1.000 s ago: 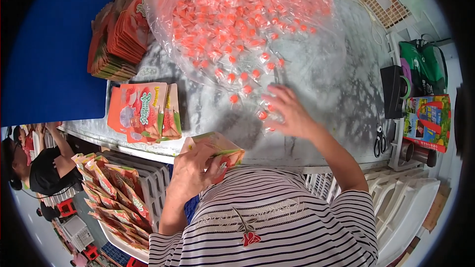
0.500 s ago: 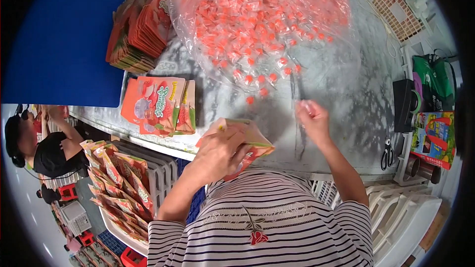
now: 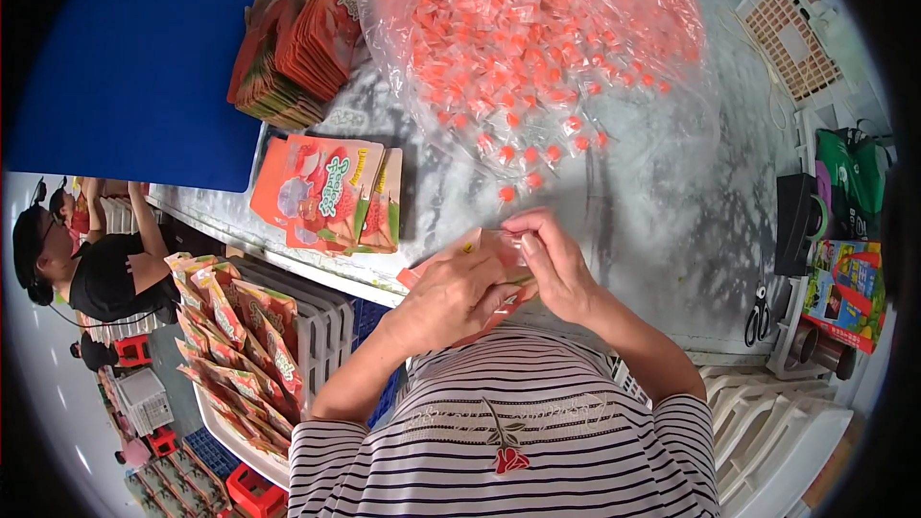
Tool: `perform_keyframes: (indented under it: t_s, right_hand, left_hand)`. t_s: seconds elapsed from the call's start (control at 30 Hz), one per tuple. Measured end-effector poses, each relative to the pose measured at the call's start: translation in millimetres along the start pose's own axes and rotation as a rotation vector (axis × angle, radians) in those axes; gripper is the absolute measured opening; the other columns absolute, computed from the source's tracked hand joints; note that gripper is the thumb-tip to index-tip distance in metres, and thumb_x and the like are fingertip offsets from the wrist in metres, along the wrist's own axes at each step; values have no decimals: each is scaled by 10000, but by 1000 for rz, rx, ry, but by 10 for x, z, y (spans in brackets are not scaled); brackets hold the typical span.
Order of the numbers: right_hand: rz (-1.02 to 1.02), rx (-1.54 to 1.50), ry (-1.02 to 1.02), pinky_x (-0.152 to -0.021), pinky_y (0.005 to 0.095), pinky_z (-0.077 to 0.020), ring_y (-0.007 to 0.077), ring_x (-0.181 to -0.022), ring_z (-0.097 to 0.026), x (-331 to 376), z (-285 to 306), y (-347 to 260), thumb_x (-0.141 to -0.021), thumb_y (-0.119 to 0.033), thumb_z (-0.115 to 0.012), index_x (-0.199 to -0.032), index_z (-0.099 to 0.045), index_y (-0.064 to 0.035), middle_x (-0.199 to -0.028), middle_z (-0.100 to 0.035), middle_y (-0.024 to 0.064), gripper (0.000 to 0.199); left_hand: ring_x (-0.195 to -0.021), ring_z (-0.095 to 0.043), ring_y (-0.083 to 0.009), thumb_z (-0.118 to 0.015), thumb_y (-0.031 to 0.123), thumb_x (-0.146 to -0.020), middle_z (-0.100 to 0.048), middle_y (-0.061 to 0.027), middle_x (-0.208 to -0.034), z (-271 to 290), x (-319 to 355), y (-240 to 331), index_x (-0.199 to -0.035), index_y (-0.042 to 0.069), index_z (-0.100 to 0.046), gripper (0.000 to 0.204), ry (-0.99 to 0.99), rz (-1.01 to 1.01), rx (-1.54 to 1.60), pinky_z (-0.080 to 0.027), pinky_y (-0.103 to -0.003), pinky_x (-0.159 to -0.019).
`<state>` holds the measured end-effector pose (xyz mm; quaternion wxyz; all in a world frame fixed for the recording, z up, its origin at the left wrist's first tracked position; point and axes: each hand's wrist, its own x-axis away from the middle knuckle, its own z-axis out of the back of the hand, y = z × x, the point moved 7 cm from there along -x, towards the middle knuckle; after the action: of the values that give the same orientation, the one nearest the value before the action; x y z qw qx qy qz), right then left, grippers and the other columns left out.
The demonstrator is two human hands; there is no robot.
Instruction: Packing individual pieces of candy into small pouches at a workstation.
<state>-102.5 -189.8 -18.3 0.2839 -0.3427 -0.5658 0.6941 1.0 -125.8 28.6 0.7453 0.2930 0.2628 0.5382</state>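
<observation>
My left hand (image 3: 451,297) is closed round an orange-and-pink printed pouch (image 3: 492,315), held at the table's near edge in front of my striped shirt. At the pouch's upper right end, my right hand (image 3: 561,273) has thumb and fingers pinched together. A glossy, pale bit shows at those fingertips, too small to name. Beyond my hands, a big clear plastic bag (image 3: 705,86) lies spread on the table, heaped with red candies (image 3: 537,29) in clear wrappers. Several loose candies (image 3: 532,153) have spilled towards me. Flat printed pouches (image 3: 321,194) lie overlapping to the left.
Bundled pouches (image 3: 312,48) stand behind the flat ones, beside a blue panel (image 3: 125,58). At lower left, a white basket (image 3: 225,419) holds filled pouches. Scissors (image 3: 758,315) and a black tape dispenser (image 3: 793,221) are at the right edge. A co-worker (image 3: 106,269) works at far left.
My right hand has moved left from above the table to the pouch's end, bringing something small and reddish in its fingertips. My left hand still holds the pouch. The view has shifted slightly.
</observation>
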Motion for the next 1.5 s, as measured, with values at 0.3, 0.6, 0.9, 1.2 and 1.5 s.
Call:
perform_keyframes:
  t_s: [0.3, 0.6, 0.9, 1.2, 1.5]
  right_hand:
    - [-498, -384, 137, -821, 303, -468, 154, -936, -590, -12, 83, 314, -1015, -208, -443, -1110, -574, 25, -1028, -656, 99, 283]
    - [-292, 443, -276, -685, 343, -511, 246, -787, -625, 717, 211, 622, -938, -235, -557, -1062, -587, -62, -948, -590, 148, 215]
    - [-78, 982, -215, -601, 379, -516, 255, -716, -626, 553, 266, 797, -872, -172, -639, -969, -587, -42, -921, -589, 145, 171]
    - [-36, 309, -134, -582, 326, -506, 219, -653, -622, 112, 12, -178, -812, -96, -702, -879, -597, -35, -791, -599, 82, 139]
    - [-182, 159, -473, -601, 304, -475, 173, -688, -609, 26, -21, 82, -818, -85, -682, -837, -652, -23, -782, -621, 80, 71]
  left_hand:
    - [-768, -585, -311, -675, 50, -793, -586, -117, -821, -254, 21, 77, -865, 12, -614, 102, -42, -51, 19, -480, -396, -687]
    - [-809, -633, -338, -705, 53, -784, -627, -144, -964, 96, 114, -129, -890, 13, -601, 155, 131, 114, -24, -520, -399, -674]
    - [-854, -628, -350, -710, 52, -779, -623, -162, -993, 29, 185, -113, -913, 3, -597, 182, 139, 65, -89, -524, -405, -711]
    - [-852, -619, -359, -703, 65, -788, -603, -181, -984, -58, 163, -33, -967, -3, -614, 211, 106, 38, -42, -524, -416, -725]
    - [-774, -604, -341, -691, 78, -814, -608, -159, -877, -118, 283, -50, -883, 4, -625, 121, 91, 45, -45, -511, -419, -699]
